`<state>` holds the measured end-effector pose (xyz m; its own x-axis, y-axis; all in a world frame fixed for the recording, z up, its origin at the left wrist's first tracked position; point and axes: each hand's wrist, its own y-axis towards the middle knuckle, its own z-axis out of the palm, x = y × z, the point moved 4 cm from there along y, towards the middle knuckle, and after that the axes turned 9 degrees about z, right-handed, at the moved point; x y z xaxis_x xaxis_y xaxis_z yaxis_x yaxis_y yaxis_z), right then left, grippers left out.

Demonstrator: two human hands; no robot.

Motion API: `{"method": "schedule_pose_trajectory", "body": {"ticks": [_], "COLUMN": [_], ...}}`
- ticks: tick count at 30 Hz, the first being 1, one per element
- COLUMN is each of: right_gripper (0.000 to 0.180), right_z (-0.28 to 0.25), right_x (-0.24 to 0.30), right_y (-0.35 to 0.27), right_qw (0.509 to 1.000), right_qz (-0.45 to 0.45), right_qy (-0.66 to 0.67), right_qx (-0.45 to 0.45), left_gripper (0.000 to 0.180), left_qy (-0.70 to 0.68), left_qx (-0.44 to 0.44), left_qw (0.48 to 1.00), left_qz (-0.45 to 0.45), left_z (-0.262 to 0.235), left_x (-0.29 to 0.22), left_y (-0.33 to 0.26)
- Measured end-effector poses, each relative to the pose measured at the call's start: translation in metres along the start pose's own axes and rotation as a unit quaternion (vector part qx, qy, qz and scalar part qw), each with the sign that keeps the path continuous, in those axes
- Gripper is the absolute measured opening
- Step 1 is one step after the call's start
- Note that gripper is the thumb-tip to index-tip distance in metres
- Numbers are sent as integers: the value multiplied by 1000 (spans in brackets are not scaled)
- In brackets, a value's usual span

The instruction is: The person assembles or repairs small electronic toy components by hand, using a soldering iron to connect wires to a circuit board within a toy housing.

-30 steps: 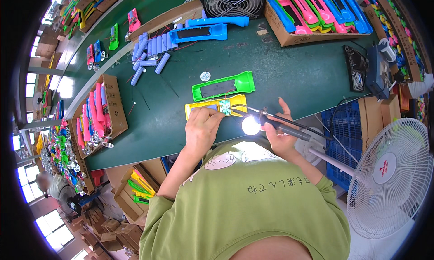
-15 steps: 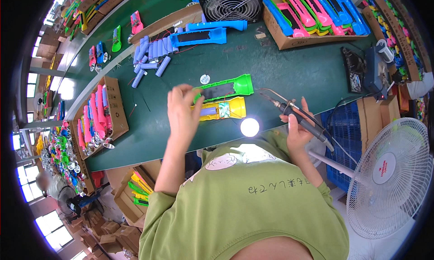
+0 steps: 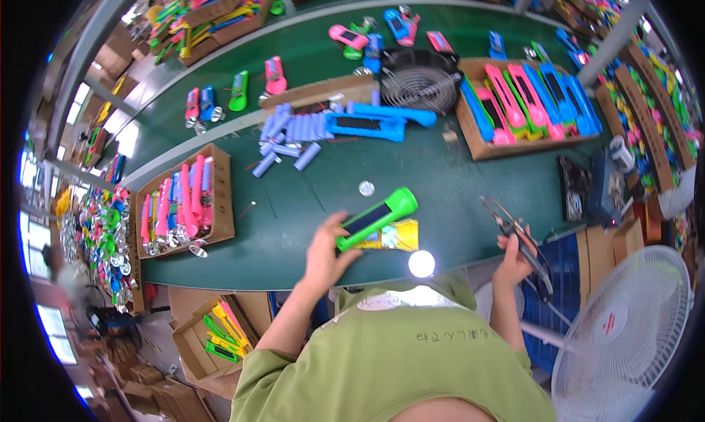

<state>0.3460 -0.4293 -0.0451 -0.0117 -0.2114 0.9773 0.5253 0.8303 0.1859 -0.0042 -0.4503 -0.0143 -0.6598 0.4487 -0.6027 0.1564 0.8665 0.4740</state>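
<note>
My left hand (image 3: 323, 259) is closed around the near end of a green flashlight shell (image 3: 398, 202) with a dark panel. The shell is tilted, its flared end up and to the right. Partly under it, a yellow flashlight shell (image 3: 408, 236) lies with a small circuit board (image 3: 389, 237) showing. A lit round lamp (image 3: 421, 264) glows at the table's front edge, beside the yellow shell. My right hand (image 3: 512, 262) grips a soldering iron (image 3: 534, 257), its tip pointing away and left above the table. A small white disc (image 3: 366, 188) lies beyond the green shell.
Purple cylindrical cells (image 3: 308, 128) and blue shells (image 3: 367, 126) lie at the back, near a black fan (image 3: 418, 80). Boxes of colored shells stand left (image 3: 224, 194) and back right (image 3: 477, 149). A soldering station (image 3: 608, 190) sits right; a white fan (image 3: 620, 326) stands beside the table.
My left hand has taken hold of the green shell and lifted it at a tilt over the yellow one. My right hand still holds the soldering iron. The head view has shifted.
</note>
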Motion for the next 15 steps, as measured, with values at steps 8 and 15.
{"method": "schedule_pose_trajectory", "body": {"ticks": [8, 15], "right_gripper": [26, 18], "right_z": [10, 28], "right_x": [1, 2], "right_y": [19, 22], "right_qw": [1000, 998], "right_qz": [0, 50], "right_qy": [-6, -31], "right_qx": [6, -30], "left_gripper": [44, 45], "left_qy": [-32, 166], "left_qx": [90, -96], "left_qw": [994, 981], "left_qz": [57, -25], "left_z": [-24, -158], "left_x": [14, 131], "left_y": [31, 220]}}
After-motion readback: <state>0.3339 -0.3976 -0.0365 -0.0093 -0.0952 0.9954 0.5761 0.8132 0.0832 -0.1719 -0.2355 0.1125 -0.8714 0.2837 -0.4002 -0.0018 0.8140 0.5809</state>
